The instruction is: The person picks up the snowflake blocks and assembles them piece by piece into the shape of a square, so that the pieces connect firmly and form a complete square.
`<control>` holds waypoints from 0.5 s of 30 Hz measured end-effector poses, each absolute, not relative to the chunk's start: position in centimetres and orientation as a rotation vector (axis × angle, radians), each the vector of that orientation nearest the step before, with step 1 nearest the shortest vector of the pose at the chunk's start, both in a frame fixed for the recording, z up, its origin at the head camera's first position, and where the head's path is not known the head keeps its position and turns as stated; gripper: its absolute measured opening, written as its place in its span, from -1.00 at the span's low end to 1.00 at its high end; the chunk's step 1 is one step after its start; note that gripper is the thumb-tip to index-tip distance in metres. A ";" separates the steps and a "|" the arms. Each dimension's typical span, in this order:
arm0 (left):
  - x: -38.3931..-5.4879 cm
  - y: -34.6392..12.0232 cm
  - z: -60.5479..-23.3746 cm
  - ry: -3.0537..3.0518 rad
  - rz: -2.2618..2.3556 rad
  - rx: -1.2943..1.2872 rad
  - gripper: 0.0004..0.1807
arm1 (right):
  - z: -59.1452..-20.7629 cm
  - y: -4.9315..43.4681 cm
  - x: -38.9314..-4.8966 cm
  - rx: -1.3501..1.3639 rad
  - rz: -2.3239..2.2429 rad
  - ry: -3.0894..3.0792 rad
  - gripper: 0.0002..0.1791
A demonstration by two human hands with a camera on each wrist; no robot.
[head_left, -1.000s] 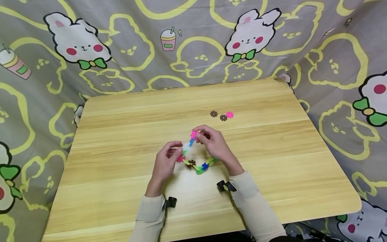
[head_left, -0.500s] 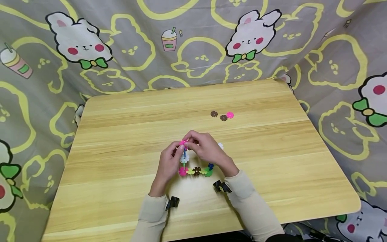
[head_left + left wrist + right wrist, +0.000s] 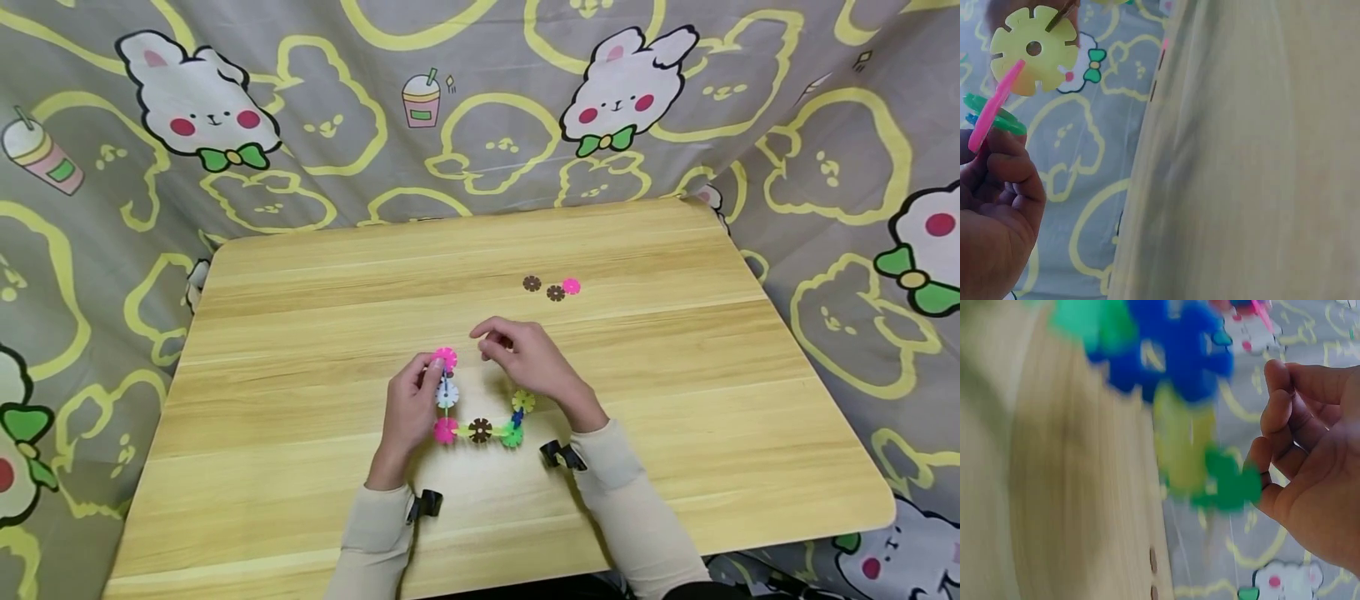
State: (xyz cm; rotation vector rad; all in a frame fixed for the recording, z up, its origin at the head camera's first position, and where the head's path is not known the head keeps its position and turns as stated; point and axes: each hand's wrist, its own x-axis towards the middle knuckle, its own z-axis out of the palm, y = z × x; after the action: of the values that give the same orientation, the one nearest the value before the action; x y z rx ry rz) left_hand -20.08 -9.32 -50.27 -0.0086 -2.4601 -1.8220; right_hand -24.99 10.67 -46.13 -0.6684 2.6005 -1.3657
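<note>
A U-shaped chain of slotted plastic snowflake discs lies between the hands in the head view. My left hand (image 3: 408, 407) pinches the pink snowflake disc (image 3: 446, 358) at its far left end. Below that come a white disc (image 3: 447, 394) and a pink corner disc (image 3: 446, 431). Along the near side sits a brown disc (image 3: 480, 430), with a green disc (image 3: 512, 435) at the right corner. My right hand (image 3: 538, 360) hovers beside the right arm of the chain, fingers loosely bent, holding nothing visible. The right wrist view shows a blurred blue disc (image 3: 1172, 350) and a green one (image 3: 1229, 481) near its fingers.
Two brown discs (image 3: 532, 283) and a loose pink disc (image 3: 572, 287) lie farther back on the wooden table (image 3: 315, 308). A patterned curtain (image 3: 495, 108) surrounds the table at the back and sides.
Both hands met at the pink end disc half a second ago; since then my right hand has let go and drawn right. My left hand keeps its pinch. The chain has settled into a squarer U.
</note>
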 end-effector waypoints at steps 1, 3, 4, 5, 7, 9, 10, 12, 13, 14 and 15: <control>-20.1 -9.4 -50.4 -2.444 -1.826 0.000 -0.73 | -46.3 11.2 -25.3 -0.643 -1.370 2.613 -0.78; -20.1 -9.7 -50.5 -2.413 -1.830 0.005 -0.73 | -46.7 12.3 -26.2 -0.586 -1.372 2.651 -0.78; -20.1 -9.7 -50.5 -2.403 -1.832 0.006 -0.73 | -47.1 12.9 -26.6 -0.553 -1.367 2.676 -0.77; -20.1 -9.8 -50.5 -2.398 -1.836 0.014 -0.73 | -47.5 13.6 -27.1 -0.520 -1.362 2.703 -0.77; -20.1 -9.8 -50.4 -2.398 -1.837 0.035 -0.74 | -48.2 14.9 -28.0 -0.428 -1.352 2.742 -0.76; -20.1 -9.9 -50.4 -2.392 -1.846 0.045 -0.74 | -48.9 16.0 -28.9 -0.320 -1.327 2.770 -0.74; -20.1 -9.9 -50.4 -2.391 -1.848 0.047 -0.74 | -49.2 16.6 -29.3 -0.265 -1.311 2.784 -0.73; -20.0 -10.0 -50.4 -2.387 -1.850 0.054 -0.74 | -49.8 17.5 -30.1 -0.189 -1.270 2.815 -0.72; -20.0 -10.0 -50.4 -2.383 -1.856 0.054 -0.74 | -50.0 17.8 -30.5 -0.160 -1.241 2.830 -0.71; -20.0 -10.0 -50.4 -2.377 -1.868 0.054 -0.74 | -50.3 18.1 -30.8 -0.137 -1.212 2.842 -0.70; -20.0 -10.0 -50.4 -2.378 -1.877 0.059 -0.74 | -50.5 18.4 -31.1 -0.125 -1.181 2.853 -0.69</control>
State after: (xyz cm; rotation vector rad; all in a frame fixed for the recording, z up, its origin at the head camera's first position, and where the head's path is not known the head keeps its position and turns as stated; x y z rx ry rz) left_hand -19.97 -10.03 -50.38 0.0593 -2.3781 -1.8771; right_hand -31.13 18.39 -50.53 -0.1248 2.8533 -1.1811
